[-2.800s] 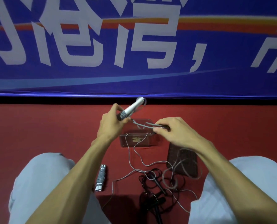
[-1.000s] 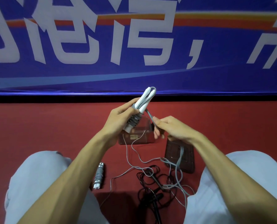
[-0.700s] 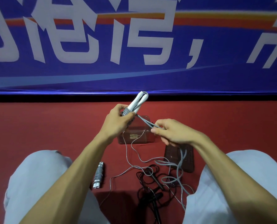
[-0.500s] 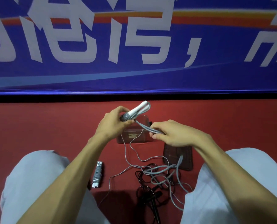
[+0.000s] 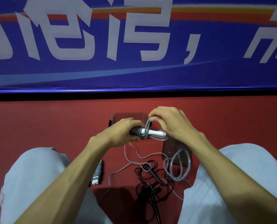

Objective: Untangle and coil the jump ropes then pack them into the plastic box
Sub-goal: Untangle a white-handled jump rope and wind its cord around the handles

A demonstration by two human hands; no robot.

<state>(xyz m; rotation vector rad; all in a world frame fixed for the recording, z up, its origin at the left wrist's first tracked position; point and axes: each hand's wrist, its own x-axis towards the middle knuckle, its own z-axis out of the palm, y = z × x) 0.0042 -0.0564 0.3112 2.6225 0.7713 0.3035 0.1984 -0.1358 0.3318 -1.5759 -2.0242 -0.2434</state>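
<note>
My left hand [image 5: 118,135] grips the handles [image 5: 152,132] over the box [image 5: 129,116]; my right hand [image 5: 171,125] pinches the cord [image 5: 148,125] round them. Slack on the box's near side crosses the black rope [image 5: 149,178]: pulling could snag it.

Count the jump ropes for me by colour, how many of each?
Grey: 2, the thick grey rope and the thin grey rope.
Black: 1, the black rope.
Total: 3.
</note>
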